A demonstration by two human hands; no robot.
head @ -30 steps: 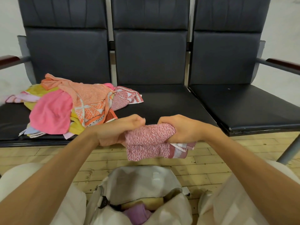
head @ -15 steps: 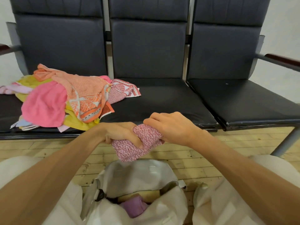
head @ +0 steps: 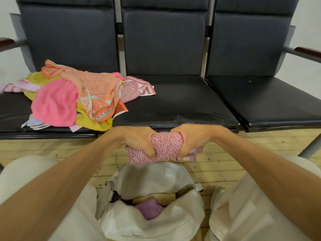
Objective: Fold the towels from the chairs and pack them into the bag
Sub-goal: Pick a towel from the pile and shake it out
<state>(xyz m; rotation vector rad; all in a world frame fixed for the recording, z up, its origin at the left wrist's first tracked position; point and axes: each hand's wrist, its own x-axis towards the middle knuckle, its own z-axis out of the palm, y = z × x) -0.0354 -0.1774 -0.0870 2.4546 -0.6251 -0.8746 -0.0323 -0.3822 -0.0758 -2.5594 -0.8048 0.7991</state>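
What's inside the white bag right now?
A purple towel and a yellowish item behind it show through the white bag's opening. Anything deeper is covered by the bag's fabric.

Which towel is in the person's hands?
The speckled pink towel, gripped by the left hand and right hand. A lilac towel lies inside the white bag; the pile lies on the left chair.

Towel [head: 165, 150] above bag [head: 152, 214] — pile [head: 74, 96] left, on chair [head: 15, 108].
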